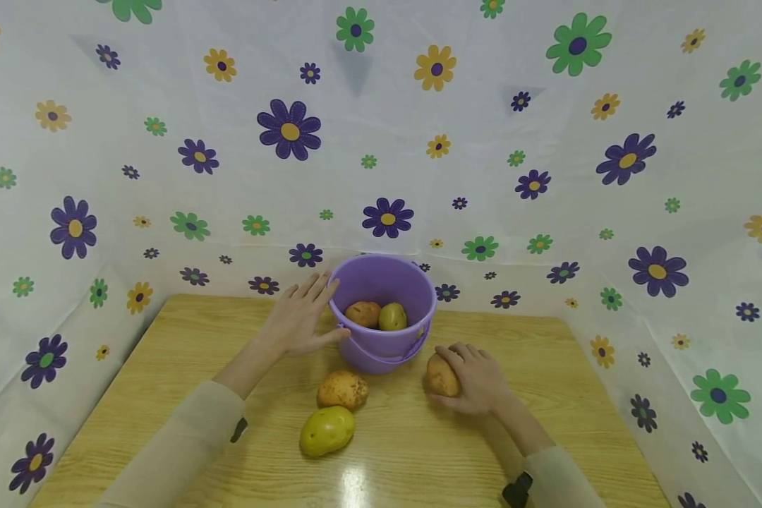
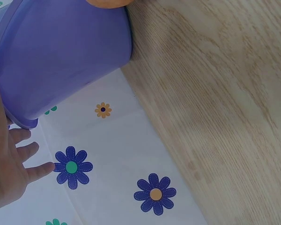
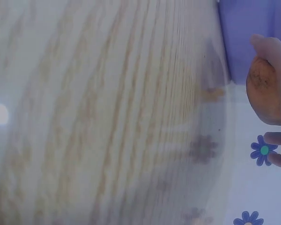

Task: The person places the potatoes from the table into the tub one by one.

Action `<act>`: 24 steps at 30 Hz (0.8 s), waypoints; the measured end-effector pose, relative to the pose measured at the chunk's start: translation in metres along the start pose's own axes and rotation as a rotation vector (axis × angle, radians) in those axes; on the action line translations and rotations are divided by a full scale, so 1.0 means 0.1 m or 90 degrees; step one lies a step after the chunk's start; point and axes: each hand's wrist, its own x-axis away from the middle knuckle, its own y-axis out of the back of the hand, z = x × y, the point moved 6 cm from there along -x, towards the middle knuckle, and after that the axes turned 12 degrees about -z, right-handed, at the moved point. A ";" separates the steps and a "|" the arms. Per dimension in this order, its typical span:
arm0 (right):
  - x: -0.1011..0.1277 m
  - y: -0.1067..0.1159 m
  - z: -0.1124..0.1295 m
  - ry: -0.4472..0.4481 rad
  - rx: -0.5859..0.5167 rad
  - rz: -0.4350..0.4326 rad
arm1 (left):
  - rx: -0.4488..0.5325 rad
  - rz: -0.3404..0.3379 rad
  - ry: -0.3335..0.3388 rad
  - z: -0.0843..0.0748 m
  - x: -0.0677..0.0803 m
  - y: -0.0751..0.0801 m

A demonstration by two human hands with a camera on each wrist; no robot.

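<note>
A purple bucket (image 1: 381, 346) stands upright near the back of the table, its handle hanging down in front. Inside it lie a brown potato (image 1: 363, 314) and a greenish one (image 1: 392, 317). My left hand (image 1: 301, 321) rests with spread fingers against the bucket's left rim. To the right of the bucket, my right hand (image 1: 479, 377) grips a brown potato (image 1: 442, 375) between thumb and fingers; the right wrist view shows this potato (image 3: 263, 91) beside the bucket wall. In front of the bucket lie a speckled brown potato (image 1: 343, 391) and a yellow-green potato (image 1: 327, 431), close together.
The wooden table (image 1: 228, 339) has a light grain and a glossy top. A white sheet (image 1: 368, 190) printed with flowers hangs behind the bucket and along both sides of the table.
</note>
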 end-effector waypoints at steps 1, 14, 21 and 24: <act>0.00 0.02 0.01 0.001 0.000 -0.001 | -0.001 -0.001 0.000 0.00 0.00 0.00; -0.01 0.19 0.13 0.020 0.008 -0.042 | -0.009 -0.001 -0.005 -0.01 0.00 0.00; -0.04 0.31 0.21 0.018 0.006 -0.051 | -0.009 -0.003 -0.005 -0.01 0.00 0.00; -0.05 0.34 0.23 0.022 0.007 -0.054 | -0.007 -0.002 -0.003 -0.01 0.00 0.00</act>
